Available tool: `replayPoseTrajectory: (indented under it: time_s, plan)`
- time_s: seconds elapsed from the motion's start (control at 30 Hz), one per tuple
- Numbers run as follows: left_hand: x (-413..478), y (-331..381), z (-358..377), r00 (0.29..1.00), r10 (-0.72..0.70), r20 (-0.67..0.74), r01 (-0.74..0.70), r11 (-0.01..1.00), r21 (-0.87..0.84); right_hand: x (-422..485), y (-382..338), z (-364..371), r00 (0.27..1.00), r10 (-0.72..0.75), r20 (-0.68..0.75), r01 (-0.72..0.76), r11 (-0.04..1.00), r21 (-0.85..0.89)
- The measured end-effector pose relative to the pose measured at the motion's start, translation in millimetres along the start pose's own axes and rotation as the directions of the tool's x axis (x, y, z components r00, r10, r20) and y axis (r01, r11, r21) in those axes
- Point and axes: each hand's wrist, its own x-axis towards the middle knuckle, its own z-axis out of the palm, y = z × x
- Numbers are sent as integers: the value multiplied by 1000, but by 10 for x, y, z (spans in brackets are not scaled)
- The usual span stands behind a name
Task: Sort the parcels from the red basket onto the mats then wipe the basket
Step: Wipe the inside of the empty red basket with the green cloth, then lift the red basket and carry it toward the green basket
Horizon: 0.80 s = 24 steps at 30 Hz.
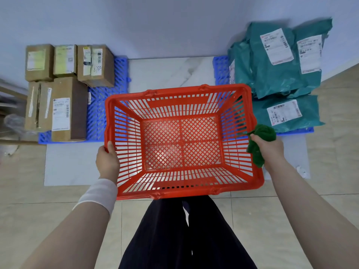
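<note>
Between the two blue mats, the red basket (182, 140) is held out in front of the person, tipped so its bare mesh floor faces the camera. Its left rim is gripped by the left hand (107, 159), thumb hooked over the edge and fingers out of sight behind the wall; that forearm reaches forward and up from the lower left, with a white band (97, 195) round the wrist. At the right rim, the right hand (269, 150) is closed round a bunched green cloth (260, 142), which touches the basket's outer edge; the right forearm stretches in from the lower right. Brown boxes (66, 88) stand together on the left mat (105, 105). Teal bags (279, 74) lie overlapping on the right mat (220, 69).
</note>
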Motion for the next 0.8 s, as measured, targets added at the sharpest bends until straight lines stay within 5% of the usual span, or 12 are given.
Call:
replayPoseTrajectory:
  time_s: [0.17, 0.43, 0.8]
  plan:
    - [43, -11, -38, 996, -84, -11, 84, 996, -43, -80, 17, 17, 1000, -8, -17, 9, 996, 92]
    - [-183, -239, -256, 993, -55, -104, 44, 994, -98, -393, 102, 19, 995, -53, -84, 65, 988, 138]
    - [-472, -555, -828, 953, -7, -301, -53, 980, -192, -956, 32, 12, 986, -166, 4, 157, 942, 295]
